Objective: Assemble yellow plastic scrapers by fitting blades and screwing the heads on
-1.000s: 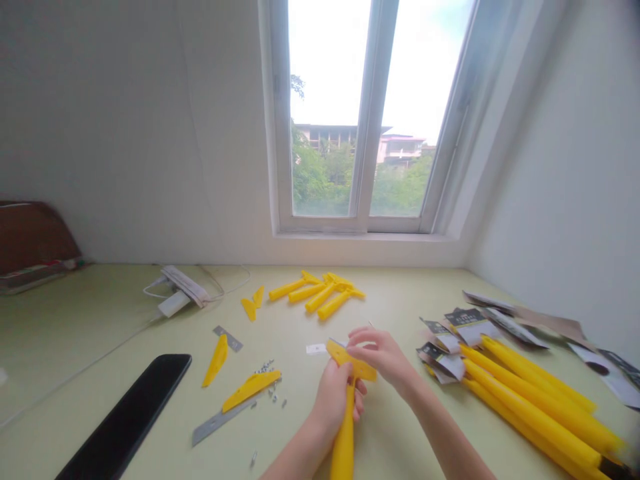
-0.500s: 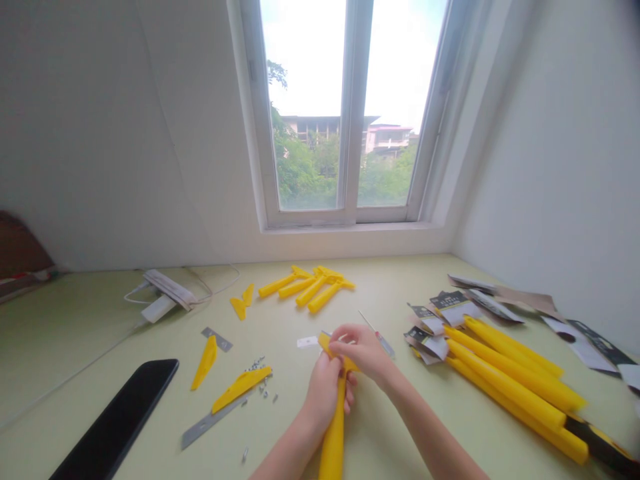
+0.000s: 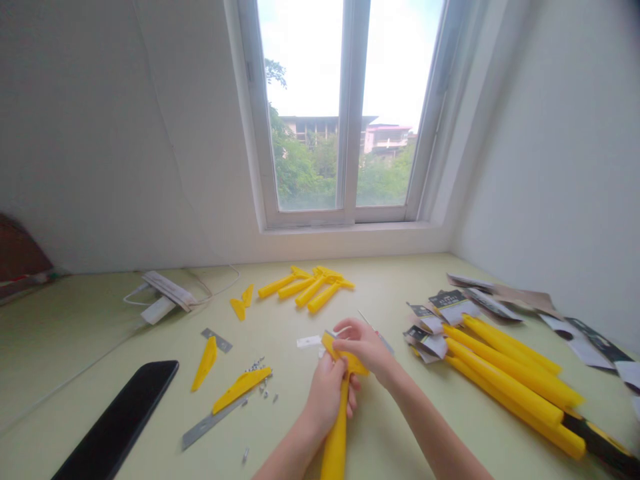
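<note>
My left hand (image 3: 324,390) is wrapped round the neck of a yellow scraper (image 3: 335,437), whose long handle points down toward me. At the scraper's wide head, the thumb and fingers of my right hand (image 3: 366,348) close on the plastic. A thin grey blade edge shows at the head's upper left; the fingers hide part of the head. Just left of it lies a small white-and-grey strip (image 3: 308,342). Behind my right hand is a screwdriver (image 3: 369,321), partly covered. Small screws (image 3: 266,393) lie beside a loose yellow clamp plate (image 3: 242,389) on a long grey blade (image 3: 210,427).
Several short yellow scraper handles (image 3: 313,292) lie near the window. Yellow tubes (image 3: 510,373) and cardboard packaging (image 3: 453,307) are at the right. At the left are a black phone (image 3: 117,420), a power strip (image 3: 167,288) and another yellow plate (image 3: 204,363).
The scraper's head has turned slightly and shows more beneath my right hand, whose fingers have shifted a little. My left hand keeps its grip. The things on the table stay put.
</note>
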A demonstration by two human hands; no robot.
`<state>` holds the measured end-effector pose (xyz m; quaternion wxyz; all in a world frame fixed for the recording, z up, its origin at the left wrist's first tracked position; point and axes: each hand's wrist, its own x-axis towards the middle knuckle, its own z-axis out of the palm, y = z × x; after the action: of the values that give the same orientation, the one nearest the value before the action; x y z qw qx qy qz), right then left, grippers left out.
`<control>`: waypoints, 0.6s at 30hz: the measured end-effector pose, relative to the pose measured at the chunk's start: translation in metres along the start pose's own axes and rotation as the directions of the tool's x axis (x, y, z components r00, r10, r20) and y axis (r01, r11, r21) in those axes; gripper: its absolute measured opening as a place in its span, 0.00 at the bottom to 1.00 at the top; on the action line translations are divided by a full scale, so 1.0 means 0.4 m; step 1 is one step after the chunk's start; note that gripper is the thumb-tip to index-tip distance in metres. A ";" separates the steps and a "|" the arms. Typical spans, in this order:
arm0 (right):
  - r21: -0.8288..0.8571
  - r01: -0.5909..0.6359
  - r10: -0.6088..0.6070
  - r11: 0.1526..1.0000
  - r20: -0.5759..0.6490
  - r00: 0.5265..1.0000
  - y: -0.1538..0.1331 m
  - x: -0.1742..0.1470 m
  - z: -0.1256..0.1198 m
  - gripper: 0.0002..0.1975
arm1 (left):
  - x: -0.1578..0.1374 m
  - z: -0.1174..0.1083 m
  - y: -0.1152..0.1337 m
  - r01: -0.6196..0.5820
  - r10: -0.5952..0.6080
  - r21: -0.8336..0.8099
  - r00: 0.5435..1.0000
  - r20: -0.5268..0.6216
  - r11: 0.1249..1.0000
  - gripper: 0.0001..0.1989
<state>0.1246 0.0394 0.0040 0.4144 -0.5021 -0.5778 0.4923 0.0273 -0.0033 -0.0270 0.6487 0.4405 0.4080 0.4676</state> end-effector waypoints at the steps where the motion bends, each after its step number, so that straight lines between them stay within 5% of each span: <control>1: 0.000 -0.001 0.001 1.000 0.015 1.000 -0.001 -0.001 0.000 0.10 | 0.000 0.000 0.000 0.002 -0.002 0.003 1.000 -0.003 1.000 0.13; 7: -0.080 0.108 -0.105 0.991 0.046 0.993 -0.011 -0.018 0.002 0.10 | -0.002 -0.002 0.003 -0.011 0.010 0.030 1.000 0.008 1.000 0.14; 14: -0.021 0.044 -0.042 0.999 0.079 0.996 0.005 -0.001 -0.010 0.12 | -0.002 0.002 0.004 0.009 -0.009 0.016 1.000 0.009 1.000 0.11; 18: -0.187 0.151 -0.168 0.971 -0.078 0.983 -0.020 -0.011 -0.001 0.11 | 0.013 -0.008 -0.006 0.027 -0.027 -0.014 1.000 0.008 1.000 0.12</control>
<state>0.1242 0.0349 0.0119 0.4320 -0.5120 -0.6385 0.3789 0.0262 0.0018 -0.0307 0.6597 0.4324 0.4081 0.4597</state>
